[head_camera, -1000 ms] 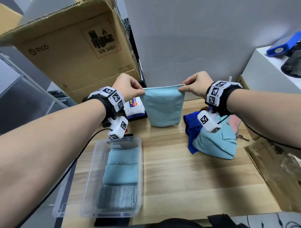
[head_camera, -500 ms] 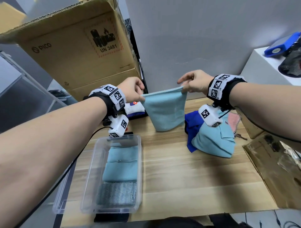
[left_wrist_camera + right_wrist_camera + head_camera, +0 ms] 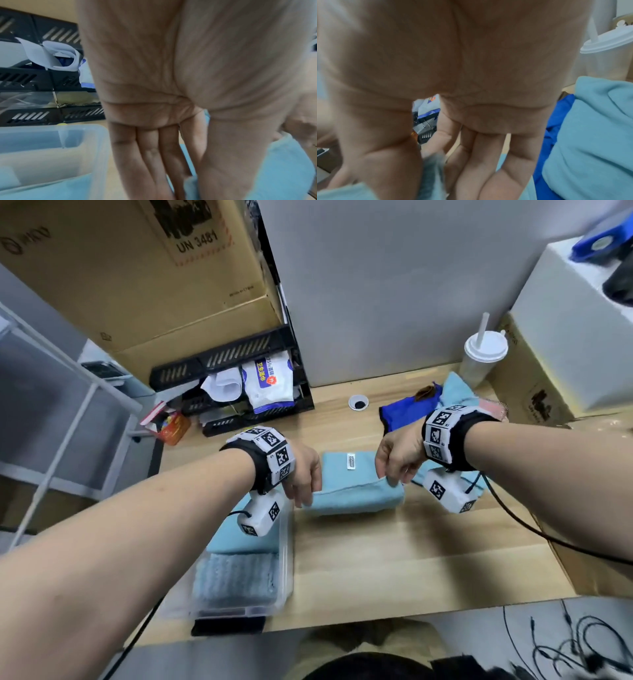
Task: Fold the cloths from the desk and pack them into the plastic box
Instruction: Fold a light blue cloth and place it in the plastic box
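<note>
Bare worktop [image 3: 394,559] lies open in front of the folded cloth [image 3: 352,491]; the plastic box [image 3: 286,559] borders it on the left, a cloth pile [image 3: 404,410] and lidded cup [image 3: 481,356] crowd the right rear.

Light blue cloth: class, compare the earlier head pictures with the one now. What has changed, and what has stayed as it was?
The light blue cloth, earlier hanging in the air, now lies on the desk, folded over. The left hand and right hand came down with it and still pinch its near corners. The plastic box and the cloth pile stayed put.
</note>
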`<state>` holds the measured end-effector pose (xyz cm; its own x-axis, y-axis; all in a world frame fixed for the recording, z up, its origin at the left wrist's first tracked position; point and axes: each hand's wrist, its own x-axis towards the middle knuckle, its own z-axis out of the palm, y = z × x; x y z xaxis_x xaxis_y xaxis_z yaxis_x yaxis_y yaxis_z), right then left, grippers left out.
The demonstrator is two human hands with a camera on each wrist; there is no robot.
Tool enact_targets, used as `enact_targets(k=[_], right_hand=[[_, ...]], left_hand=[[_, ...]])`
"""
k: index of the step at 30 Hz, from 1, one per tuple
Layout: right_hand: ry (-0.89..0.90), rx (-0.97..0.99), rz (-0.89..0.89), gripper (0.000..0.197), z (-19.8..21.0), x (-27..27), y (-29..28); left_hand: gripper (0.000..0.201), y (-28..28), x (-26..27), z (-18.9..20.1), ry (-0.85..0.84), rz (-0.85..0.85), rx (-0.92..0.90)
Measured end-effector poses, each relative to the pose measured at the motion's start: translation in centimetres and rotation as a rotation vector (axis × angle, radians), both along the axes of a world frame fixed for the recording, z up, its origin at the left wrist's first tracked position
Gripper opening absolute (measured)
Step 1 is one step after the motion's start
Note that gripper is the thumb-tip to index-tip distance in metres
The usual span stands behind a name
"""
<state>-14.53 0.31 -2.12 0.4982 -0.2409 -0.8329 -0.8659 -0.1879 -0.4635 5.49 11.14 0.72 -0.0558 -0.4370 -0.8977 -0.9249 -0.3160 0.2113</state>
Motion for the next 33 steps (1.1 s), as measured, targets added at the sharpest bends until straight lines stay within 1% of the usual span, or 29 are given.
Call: enact_targets(k=[3,5,7,9,11,13,15,19,25,29,31,33], right_hand=[[0.042,-0.048,-0.007,0.019,-1.2,-0.5,0.4],[0.044,-0.127,-0.035,0.015,-1.9,-0.7,0.0],[0.011,-0.265,-0.07,0.01,-2.7,-0.9,-0.6],[-0.024,-0.382,-0.112,0.012,-3.7,-0.8,-1.6],[-0.051,-0.442,-0.144,0.009,-4.7,-0.6,-2.2],[-0.057,-0.478,-0.172,0.012,-6.1,-0.3,-2.6],[-0.042,-0.489,-0.195,0.016,-8.0,0.1,-3.1],[-0.026,-0.51,-0.215,0.017,-11.0,0.7,-4.1],[-0.008,-0.537,-0.225,0.02,-13.9,1.7,-5.3],[0.022,-0.608,-0.116,0.021,-14.8,2.3,-5.2],[0.044,-0.72,-0.017,0.022,-15.0,2.5,-4.9],[0.031,-0.798,0.064,0.027,-15.0,2.9,-4.7]], left_hand=[[0.015,-0.3,0.0,-1.6,-0.016,0.05,-0.18],[0.014,-0.7,0.1,-2.6,-0.063,0.058,-0.298],[0.016,-1.0,0.1,-3.7,-0.105,0.072,-0.371],[0.019,-1.8,0.1,-5.1,-0.135,0.12,-0.456],[0.02,-2.7,0.3,-6.5,-0.169,0.184,-0.541],[0.019,-3.5,0.4,-7.8,-0.192,0.224,-0.59],[0.02,-4.6,0.4,-9.6,-0.203,0.228,-0.596],[0.019,-6.3,0.2,-12.2,-0.237,0.251,-0.597],[0.02,-8.6,0.9,-14.4,-0.234,0.348,-0.518],[0.028,-9.0,0.9,-14.9,-0.253,0.355,-0.423],[0.025,-9.1,1.0,-15.0,-0.281,0.377,-0.422],[0.02,-9.2,1.1,-14.7,-0.293,0.396,-0.394]])
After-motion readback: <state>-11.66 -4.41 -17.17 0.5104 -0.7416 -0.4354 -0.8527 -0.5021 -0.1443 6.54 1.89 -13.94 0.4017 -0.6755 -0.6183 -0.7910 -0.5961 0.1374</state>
